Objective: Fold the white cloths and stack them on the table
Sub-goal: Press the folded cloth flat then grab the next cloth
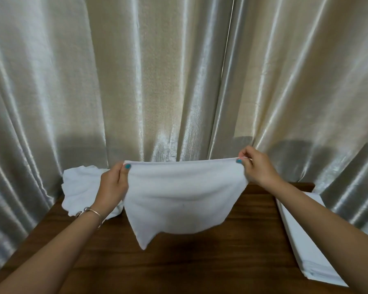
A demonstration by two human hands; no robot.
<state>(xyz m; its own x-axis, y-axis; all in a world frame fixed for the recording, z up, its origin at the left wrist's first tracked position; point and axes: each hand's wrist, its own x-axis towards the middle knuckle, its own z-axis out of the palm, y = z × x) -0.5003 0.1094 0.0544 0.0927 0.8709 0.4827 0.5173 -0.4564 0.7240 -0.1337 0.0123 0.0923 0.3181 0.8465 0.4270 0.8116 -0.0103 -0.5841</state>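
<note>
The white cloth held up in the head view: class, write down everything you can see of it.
The white cloth looks like soft, slightly fuzzy towelling, plain and unmarked. It hangs in the air above the wooden table, not touching it. The left hand pinches one top corner and the right hand pinches the other, so the top edge is stretched nearly straight. Below, it sags in curved folds, and its lower edge hangs unevenly, ending in a point at the lower left.

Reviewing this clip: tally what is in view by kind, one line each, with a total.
Held cloth: 1
Heap of unfolded cloths: 1
Stack of folded cloths: 1
Bracelet: 1
Table: 1
Curtain: 1
Total: 6
</note>
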